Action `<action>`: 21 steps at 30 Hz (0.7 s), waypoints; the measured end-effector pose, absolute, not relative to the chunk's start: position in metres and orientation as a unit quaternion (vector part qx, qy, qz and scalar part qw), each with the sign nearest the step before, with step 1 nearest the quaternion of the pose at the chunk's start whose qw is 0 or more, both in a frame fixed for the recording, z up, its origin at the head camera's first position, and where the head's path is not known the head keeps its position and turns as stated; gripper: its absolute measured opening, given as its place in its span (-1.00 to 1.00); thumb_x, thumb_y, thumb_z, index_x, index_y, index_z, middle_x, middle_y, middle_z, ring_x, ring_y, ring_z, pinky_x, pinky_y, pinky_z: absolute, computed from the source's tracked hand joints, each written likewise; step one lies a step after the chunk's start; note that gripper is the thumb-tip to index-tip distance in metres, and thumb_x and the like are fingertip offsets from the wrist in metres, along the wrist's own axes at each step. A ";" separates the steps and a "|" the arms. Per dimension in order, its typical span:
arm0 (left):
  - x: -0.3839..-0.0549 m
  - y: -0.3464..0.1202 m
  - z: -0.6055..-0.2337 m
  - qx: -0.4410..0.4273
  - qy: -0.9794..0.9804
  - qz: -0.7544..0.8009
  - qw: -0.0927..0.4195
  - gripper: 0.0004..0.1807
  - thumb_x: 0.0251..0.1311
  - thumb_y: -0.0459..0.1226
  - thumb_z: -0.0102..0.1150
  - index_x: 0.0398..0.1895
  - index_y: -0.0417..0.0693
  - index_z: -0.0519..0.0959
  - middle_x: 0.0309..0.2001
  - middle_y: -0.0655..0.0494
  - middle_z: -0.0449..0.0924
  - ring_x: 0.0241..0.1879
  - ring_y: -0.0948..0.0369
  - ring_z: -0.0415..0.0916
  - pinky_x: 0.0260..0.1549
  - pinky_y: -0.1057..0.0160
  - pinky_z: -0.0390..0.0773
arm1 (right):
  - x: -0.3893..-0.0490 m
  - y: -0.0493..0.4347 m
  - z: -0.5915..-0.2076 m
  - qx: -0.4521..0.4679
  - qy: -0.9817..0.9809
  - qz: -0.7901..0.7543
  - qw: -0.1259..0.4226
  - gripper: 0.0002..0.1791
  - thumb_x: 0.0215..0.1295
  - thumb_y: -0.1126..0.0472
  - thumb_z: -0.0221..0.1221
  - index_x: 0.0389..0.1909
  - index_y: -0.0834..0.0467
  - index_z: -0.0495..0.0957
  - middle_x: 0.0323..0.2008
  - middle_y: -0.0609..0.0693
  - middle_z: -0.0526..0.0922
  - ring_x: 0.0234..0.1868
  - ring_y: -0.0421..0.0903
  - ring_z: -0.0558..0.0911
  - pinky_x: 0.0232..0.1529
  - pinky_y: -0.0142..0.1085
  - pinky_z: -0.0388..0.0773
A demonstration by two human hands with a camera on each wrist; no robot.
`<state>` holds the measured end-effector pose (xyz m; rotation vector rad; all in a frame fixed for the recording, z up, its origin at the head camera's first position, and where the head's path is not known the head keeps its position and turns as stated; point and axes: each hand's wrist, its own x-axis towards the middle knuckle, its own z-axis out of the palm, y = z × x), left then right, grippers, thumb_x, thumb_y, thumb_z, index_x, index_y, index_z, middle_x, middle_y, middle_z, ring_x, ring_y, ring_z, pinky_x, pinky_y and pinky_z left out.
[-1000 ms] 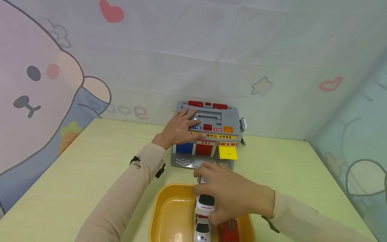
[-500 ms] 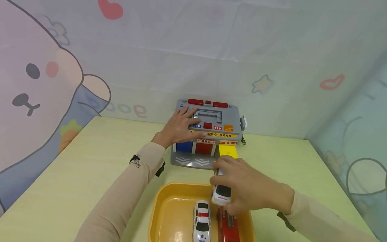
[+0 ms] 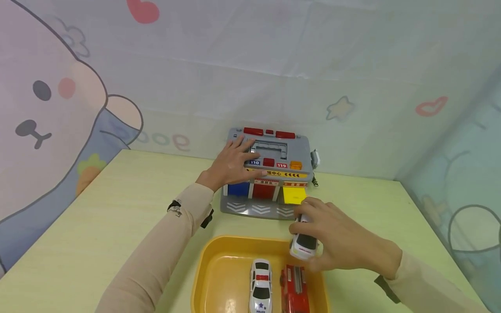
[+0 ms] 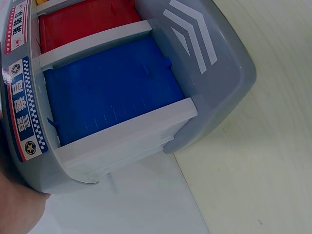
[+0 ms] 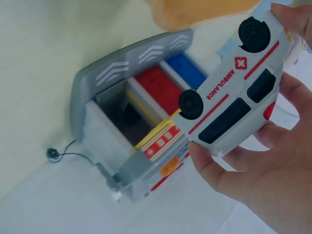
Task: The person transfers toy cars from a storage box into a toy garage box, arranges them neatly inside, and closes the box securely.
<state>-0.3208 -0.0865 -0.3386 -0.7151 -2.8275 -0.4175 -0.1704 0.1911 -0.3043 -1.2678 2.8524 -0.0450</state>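
My right hand (image 3: pixel 336 237) grips a white toy ambulance (image 3: pixel 304 241) above the back right corner of the yellow tray (image 3: pixel 223 240). The right wrist view shows the ambulance (image 5: pixel 234 87) side-on, with red lettering and black wheels, held between thumb and fingers. My left hand (image 3: pixel 231 167) rests with spread fingers on the roof of a grey toy rescue station (image 3: pixel 299 148). Of the station's doors, the blue door (image 4: pixel 112 87) and the red door (image 4: pixel 87 22) are down. The yellow door (image 3: pixel 294 195) is raised, and a dark bay (image 5: pixel 126 114) shows behind it.
A white toy police car (image 3: pixel 261 284) and a red toy fire truck (image 3: pixel 295 289) lie in the tray. The station stands near the back edge of the pale table (image 3: pixel 164 182), before a printed cloth backdrop (image 3: pixel 235 87). A dark coiled cord (image 5: pixel 56 155) hangs at its side.
My right hand has moved right with the ambulance, from over the police car to the tray's back right corner, uncovering the police car and fire truck. My left hand stays on the roof.
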 end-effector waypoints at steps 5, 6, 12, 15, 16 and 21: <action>-0.321 -0.087 -0.339 -0.242 -0.955 -0.142 0.097 -0.23 0.21 0.32 0.06 0.39 0.14 0.47 0.59 0.00 0.04 0.62 -0.07 -0.26 0.55 -0.17 -0.21 | -0.173 0.202 -0.308 -0.397 0.918 -0.018 0.004 -0.53 -0.09 -0.16 0.38 -0.06 -0.35 0.57 0.03 -0.21 0.50 0.10 -0.12 0.38 0.04 -0.08 0.49; -0.321 -0.087 -0.339 -0.241 -0.955 -0.142 0.097 -0.23 0.21 0.32 0.06 0.39 0.14 0.47 0.59 0.00 0.04 0.62 -0.07 -0.26 0.55 -0.16 -0.21 | -0.174 0.204 -0.309 -0.397 0.918 -0.022 0.001 -0.53 -0.10 -0.15 0.38 -0.06 -0.34 0.58 0.02 -0.21 0.50 0.09 -0.13 0.39 0.03 -0.08 0.49; -0.320 -0.086 -0.339 -0.235 -0.958 -0.137 0.094 -0.22 0.20 0.33 0.06 0.39 0.15 0.46 0.59 0.01 0.04 0.62 -0.06 -0.26 0.56 -0.14 -0.22 | -0.180 0.214 -0.315 -0.396 0.918 -0.031 -0.011 -0.50 -0.14 -0.13 0.42 -0.06 -0.31 0.58 0.02 -0.23 0.50 0.10 -0.14 0.39 0.04 -0.09 0.50; -0.319 -0.086 -0.338 -0.235 -0.958 -0.136 0.093 -0.22 0.20 0.33 0.07 0.40 0.15 0.46 0.59 0.01 0.04 0.62 -0.06 -0.25 0.56 -0.14 -0.22 | -0.184 0.220 -0.318 -0.393 0.919 -0.028 -0.020 -0.49 -0.15 -0.12 0.43 -0.06 -0.29 0.58 0.02 -0.23 0.51 0.11 -0.13 0.39 0.03 -0.09 0.51; -0.319 -0.086 -0.338 -0.236 -0.958 -0.137 0.092 -0.22 0.20 0.32 0.07 0.40 0.15 0.46 0.59 0.01 0.04 0.62 -0.06 -0.25 0.56 -0.14 -0.23 | -0.185 0.222 -0.320 -0.393 0.919 -0.027 -0.026 -0.48 -0.15 -0.11 0.44 -0.06 -0.28 0.58 0.02 -0.22 0.51 0.11 -0.12 0.40 0.02 -0.09 0.52; -0.319 -0.088 -0.338 -0.241 -0.956 -0.140 0.090 -0.23 0.22 0.32 0.07 0.41 0.15 0.44 0.60 0.02 0.01 0.62 -0.06 -0.26 0.56 -0.14 -0.25 | -0.193 0.231 -0.324 -0.396 0.916 -0.018 -0.060 -0.49 -0.14 -0.07 0.43 -0.05 -0.23 0.60 0.03 -0.16 0.54 0.08 -0.07 0.43 -0.05 -0.07 0.54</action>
